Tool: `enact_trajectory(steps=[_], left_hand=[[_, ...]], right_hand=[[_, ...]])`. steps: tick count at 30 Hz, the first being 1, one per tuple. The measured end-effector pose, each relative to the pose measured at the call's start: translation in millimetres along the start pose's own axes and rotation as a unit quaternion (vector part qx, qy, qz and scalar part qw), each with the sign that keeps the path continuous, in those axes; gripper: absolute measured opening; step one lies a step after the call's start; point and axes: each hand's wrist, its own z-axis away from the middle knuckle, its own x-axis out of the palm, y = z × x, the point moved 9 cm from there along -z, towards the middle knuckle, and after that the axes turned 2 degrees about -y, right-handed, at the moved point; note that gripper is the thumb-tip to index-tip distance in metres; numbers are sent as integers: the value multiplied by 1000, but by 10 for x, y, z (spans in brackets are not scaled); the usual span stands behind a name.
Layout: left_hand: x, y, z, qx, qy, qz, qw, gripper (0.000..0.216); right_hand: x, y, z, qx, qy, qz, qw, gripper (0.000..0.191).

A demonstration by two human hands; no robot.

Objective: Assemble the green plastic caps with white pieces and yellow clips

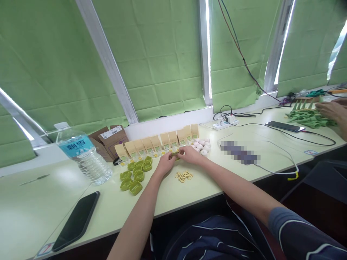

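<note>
My left hand [166, 163] and my right hand [188, 155] meet over the table, fingers closed on one small green cup-like piece [175, 154]; its underside is hidden. Several similar olive-green pieces [135, 187] lie left of my left hand. Just in front of my hands is a loose pile of small yellow rings [183, 176]. Behind them runs a row of small clear packs with tan card tops [155, 143], some with a yellow spot at the base. A heap of pale pinkish-white rounded pieces [204, 152] sits beyond my right hand.
A large water bottle [84, 155] and an opened cardboard box [110, 142] stand at left. A black phone [77, 220] lies near the front edge. Rightward are a power strip [225, 124], cables, a blurred-out object [240, 152], another phone [285, 126] and another person's hand [332, 110] by green cones [307, 117].
</note>
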Motion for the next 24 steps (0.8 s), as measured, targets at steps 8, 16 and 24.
enact_trajectory(steps=[8, 16, 24], left_hand=[[-72, 12, 2, -15, 33, -7, 999, 21], [-107, -18, -15, -19, 51, -26, 998, 23], [-120, -20, -2, -30, 46, -31, 998, 22]], right_hand=[[-263, 62, -14, 6, 34, 28, 999, 30], [-577, 444, 3, 124, 77, 151, 978, 21], [-411, 479, 9, 146, 27, 248, 957, 31]])
